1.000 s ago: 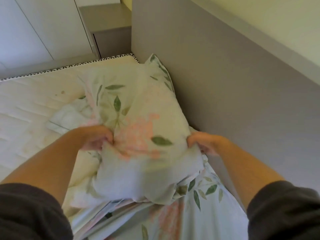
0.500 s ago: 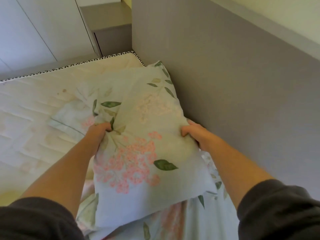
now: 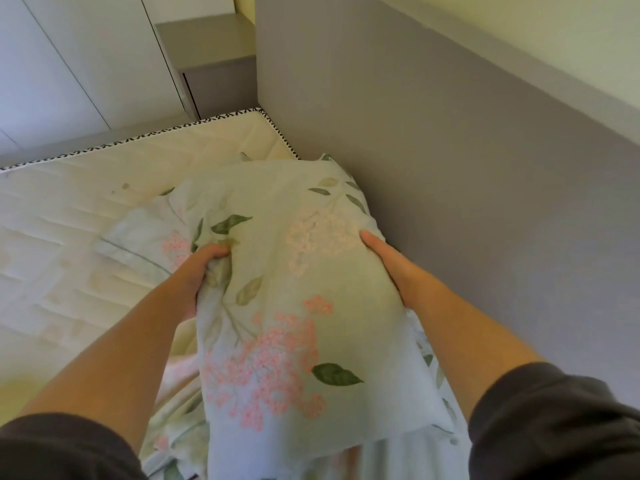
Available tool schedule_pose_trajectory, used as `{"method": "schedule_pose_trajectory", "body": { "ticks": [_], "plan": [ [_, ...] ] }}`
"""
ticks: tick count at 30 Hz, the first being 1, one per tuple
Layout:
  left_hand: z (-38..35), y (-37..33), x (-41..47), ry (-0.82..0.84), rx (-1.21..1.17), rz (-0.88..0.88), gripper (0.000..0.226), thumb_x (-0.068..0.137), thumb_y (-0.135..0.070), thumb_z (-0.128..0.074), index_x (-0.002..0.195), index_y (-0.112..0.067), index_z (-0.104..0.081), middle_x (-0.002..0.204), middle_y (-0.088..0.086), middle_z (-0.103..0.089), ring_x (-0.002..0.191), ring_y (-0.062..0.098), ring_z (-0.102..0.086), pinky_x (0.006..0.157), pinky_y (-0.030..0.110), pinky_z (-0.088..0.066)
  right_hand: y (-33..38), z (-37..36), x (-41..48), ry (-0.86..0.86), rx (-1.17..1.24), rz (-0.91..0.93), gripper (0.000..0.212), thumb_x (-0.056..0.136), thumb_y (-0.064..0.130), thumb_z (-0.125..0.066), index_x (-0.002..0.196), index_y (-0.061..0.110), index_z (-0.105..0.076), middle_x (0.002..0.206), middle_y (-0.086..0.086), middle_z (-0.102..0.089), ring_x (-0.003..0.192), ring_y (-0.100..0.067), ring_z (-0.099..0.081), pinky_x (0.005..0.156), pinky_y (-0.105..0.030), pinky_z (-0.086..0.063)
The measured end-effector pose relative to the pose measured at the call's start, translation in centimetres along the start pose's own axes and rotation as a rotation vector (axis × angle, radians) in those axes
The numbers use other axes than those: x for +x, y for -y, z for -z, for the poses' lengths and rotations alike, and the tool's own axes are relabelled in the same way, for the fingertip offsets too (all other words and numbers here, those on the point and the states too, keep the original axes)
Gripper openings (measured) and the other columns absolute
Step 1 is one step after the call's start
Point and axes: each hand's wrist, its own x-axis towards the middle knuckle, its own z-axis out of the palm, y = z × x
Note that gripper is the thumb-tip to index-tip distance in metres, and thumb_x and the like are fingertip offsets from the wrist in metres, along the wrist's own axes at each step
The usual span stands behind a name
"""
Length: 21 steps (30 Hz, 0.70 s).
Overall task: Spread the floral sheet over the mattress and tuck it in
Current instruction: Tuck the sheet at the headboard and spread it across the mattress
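**Sheet (image 3: 277, 289) short of mattress (image 3: 69, 237) corner**

Sheet lay bunched beside the grey panel (image 3: 450, 168), long axis 6 to 12 o'clock. Left hand (image 3: 201, 271) clenched a fold; right hand (image 3: 384, 258) held the right edge. Bare mattress lay toward 10 o'clock, nearer the left hand.

Over mattress (image 3: 69, 220), left hand (image 3: 201, 271) and right hand (image 3: 384, 261) grip floral sheet (image 3: 277, 306).

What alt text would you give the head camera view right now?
A person's left hand and right hand hold a bunched pale floral fabric sheet over a bare white quilted mattress, close beside a tall grey panel.
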Motion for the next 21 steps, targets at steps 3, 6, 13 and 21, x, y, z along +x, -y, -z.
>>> {"method": "schedule_pose_trajectory", "body": {
  "ticks": [3,6,13,21],
  "plan": [
    [-1.0,-0.8,-1.6,0.012,-0.090,-0.051,0.032,0.085,-0.050,-0.058,0.093,-0.021,-0.068,0.076,0.003,-0.075,0.070,0.021,-0.071,0.073,0.038,-0.052,0.8,1.7,-2.2,0.042,-0.015,-0.030,0.056,0.074,0.054,-0.067,0.122,0.026,-0.060,0.109,-0.006,-0.071,0.101,-0.027,-0.067,0.084,-0.040,-0.053],
    [-2.7,-1.1,-4.2,0.035,-0.070,-0.041,0.034,0.084,-0.053,-0.059,0.095,-0.022,-0.068,0.076,0.003,-0.075,0.081,0.024,-0.067,0.071,0.037,-0.051,1.8,3.5,-5.5,0.011,-0.085,0.007,0.071,0.068,0.054,-0.069,0.130,0.025,-0.054,0.115,-0.007,-0.068,0.102,-0.027,-0.065,0.087,-0.040,-0.052],
    [-9.3,1.5,-14.6,0.124,-0.026,-0.064,0.016,0.092,-0.028,-0.054,0.096,-0.019,-0.066,0.075,0.002,-0.074,0.087,0.025,-0.064,0.079,0.039,-0.050,1.0,11.5,-17.5,-0.004,-0.144,0.071,0.046,0.088,0.020,-0.058,0.132,0.027,-0.045,0.105,-0.003,-0.065,0.089,-0.022,-0.064,0.066,-0.031,-0.050],
    [-14.3,11.7,-23.8,0.214,0.015,0.160,0.024,0.091,-0.005,-0.052,0.114,-0.007,-0.059,0.100,0.009,-0.072,0.092,0.025,-0.067,0.083,0.041,-0.048,-4.9,18.0,-25.0,0.001,-0.246,0.063,0.063,0.071,0.010,-0.060,0.128,0.034,-0.046,0.112,-0.006,-0.064,0.101,-0.030,-0.062,0.088,-0.045,-0.052]
  ]
}}
